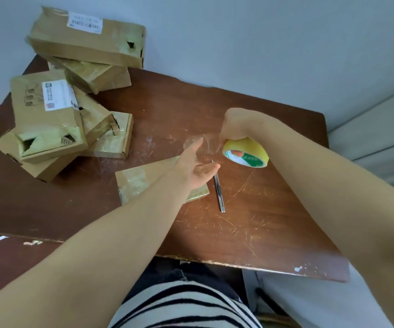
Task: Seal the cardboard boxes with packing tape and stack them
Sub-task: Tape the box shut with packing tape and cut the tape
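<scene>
You work in soft, even light over the table [262, 221] — no hard shadows, only a dull sheen on the taped boxes [49, 119] at its far left. The wide lens bows the table's edges, and your forearms [96, 233] near its front edge look smeared; its scratched middle reads sharp.

Scratched brown table [274, 221] — slim metal cutter [219, 188] lying on it.

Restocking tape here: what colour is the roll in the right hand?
The tape roll is yellow, its core green and white; head view shows it best.
</scene>
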Tool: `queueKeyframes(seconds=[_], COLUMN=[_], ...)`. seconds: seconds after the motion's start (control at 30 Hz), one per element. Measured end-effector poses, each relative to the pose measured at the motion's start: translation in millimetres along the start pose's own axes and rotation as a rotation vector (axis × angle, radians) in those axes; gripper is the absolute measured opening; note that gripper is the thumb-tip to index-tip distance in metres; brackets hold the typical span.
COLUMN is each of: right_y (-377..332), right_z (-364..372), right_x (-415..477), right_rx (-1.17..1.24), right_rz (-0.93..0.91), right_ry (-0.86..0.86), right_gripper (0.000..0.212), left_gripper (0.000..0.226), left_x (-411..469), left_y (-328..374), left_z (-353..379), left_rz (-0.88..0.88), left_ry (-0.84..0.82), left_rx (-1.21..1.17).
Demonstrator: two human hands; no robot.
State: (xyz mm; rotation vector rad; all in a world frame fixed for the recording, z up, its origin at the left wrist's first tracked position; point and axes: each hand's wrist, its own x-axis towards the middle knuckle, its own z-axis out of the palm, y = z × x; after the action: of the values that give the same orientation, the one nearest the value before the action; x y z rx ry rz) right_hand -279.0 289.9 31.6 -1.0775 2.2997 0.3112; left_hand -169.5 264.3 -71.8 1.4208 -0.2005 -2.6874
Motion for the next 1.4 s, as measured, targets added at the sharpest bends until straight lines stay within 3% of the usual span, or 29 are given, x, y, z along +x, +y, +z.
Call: queueKeyframes(seconds=[0.17,0.27,0.4,0.53,0.67,0.8,0.93,1.17,1.4], right_y=[13.8,20.5,19.3,10.0,7.9,8.4,11.6,1.9,-10.1], right_z=[4.7,21.2,45.1,73.3,107.7,131.9,152.7,173.2,173.2], right_x=[-33.0,-46.1,-58.3,-68.6,-69.9,-80.2,-94.7,-85.0,-74.8], right_rx=[0.223,0.375,0.653,0.930,0.984,1.170,1.379,1.146,1.027], right_rz=[0.084,0.130,0.184,0.193,0.176,0.099,-0.009,0.020,0.095], right_ry=[-0.010,0.029,0.067,-0.042,-0.017,0.092,0.145,0.386,0.417], right_gripper=[0.021,0.022,0.036,0.035,0.070,0.055,0.037,0.016,0.017], left_gripper=[0.007,0.003,0.003,0.008,0.017,0.029,0.008,0.004,0.008], left_x=[0.7,-0.9,-0.3,-7.2,-10.2,-10.0,-10.3,8.4,25.4], left_y=[12.9,26.1,45.0,59.5,62.8,69.6,77.2,72.9,66.6], left_z=[4.1,-1.2,-7.1,-20.1,-35.8,-39.4,-32.5,-35.6,-41.6], left_rz=[0.085,0.136,0.220,0.284,0.366,0.474,0.470,0.638,0.752], left_ry=[-0.025,-0.030,0.026,0.081,0.156,0.241,0.199,0.263,0.335], left_rx=[-0.164,-0.018,0.379,0.648,0.868,0.914,0.987,1.239,1.280])
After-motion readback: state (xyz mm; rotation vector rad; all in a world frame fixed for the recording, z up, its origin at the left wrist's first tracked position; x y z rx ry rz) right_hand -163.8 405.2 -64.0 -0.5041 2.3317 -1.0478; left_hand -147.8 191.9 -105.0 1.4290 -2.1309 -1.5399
